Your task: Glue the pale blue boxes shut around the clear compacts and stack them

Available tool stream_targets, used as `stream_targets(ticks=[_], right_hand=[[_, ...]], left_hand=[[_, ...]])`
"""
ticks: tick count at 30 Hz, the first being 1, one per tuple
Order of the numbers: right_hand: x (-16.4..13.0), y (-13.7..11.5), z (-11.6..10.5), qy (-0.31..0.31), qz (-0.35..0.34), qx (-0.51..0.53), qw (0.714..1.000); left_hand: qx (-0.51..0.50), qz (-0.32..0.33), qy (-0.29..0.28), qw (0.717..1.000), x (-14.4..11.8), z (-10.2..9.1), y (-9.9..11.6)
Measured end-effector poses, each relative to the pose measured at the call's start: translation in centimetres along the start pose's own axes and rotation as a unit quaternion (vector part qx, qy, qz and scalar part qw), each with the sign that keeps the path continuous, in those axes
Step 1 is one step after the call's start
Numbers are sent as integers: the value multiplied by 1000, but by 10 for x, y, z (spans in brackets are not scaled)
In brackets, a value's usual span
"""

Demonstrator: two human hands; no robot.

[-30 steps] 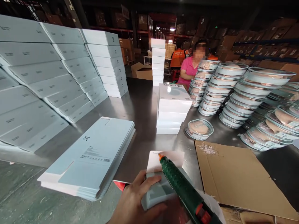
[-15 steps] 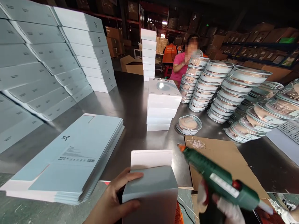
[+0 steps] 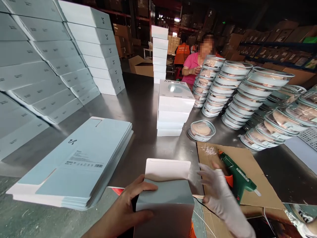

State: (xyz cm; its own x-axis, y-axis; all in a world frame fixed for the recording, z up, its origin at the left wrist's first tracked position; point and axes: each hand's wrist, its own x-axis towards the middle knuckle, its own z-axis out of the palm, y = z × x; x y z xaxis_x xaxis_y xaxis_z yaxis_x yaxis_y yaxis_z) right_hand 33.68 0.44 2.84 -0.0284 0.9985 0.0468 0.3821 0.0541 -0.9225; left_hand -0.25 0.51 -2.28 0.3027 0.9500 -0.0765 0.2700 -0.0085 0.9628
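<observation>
**Open flap, hot glue gun close by: where the risks lie**

The steel table (image 3: 148,109) carries a lot of stacked stock. On the left, a wall of pale blue finished boxes (image 3: 49,59) leans in stepped rows; a knock to the table could slide the top rows. On the right, towers of clear round lidded containers (image 3: 230,89) tilt noticeably, and a bump from an elbow would likely tip them toward the single container (image 3: 201,130) and the white box stack (image 3: 174,109). A person in a pink top (image 3: 192,66) works behind those towers.

Nearer, a pile of flat unfolded cartons (image 3: 76,165) lies just beside the work. Its edge overhangs toward the left hand (image 3: 128,211), so a sweep of the arm could fan the pile out.

The grey-blue carton (image 3: 165,205) stands at the near table edge with its white flap (image 3: 168,169) upright and open. The left hand grips its left side, fingers curled around the wall and thumb on the front. If the grip slackens, I judge the carton could skew or fall off the edge.

The gloved right hand (image 3: 218,195) is spread open, holding nothing, just beside the green glue gun (image 3: 235,175) lying on the cardboard sheet (image 3: 250,172). The nozzle may be hot; a careless reach could burn the glove or snag the cord running under the wrist.
</observation>
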Motion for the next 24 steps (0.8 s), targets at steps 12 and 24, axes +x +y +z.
stream_targets(ticks=[12, 24], right_hand=[[8, -14, 60, -164, -279, -78, 943], [14, -21, 43, -96, -85, 96, 987]], left_hand=[[-128, 133, 99, 978, -5, 17, -1], [-177, 23, 307, 935, 5, -23, 15]])
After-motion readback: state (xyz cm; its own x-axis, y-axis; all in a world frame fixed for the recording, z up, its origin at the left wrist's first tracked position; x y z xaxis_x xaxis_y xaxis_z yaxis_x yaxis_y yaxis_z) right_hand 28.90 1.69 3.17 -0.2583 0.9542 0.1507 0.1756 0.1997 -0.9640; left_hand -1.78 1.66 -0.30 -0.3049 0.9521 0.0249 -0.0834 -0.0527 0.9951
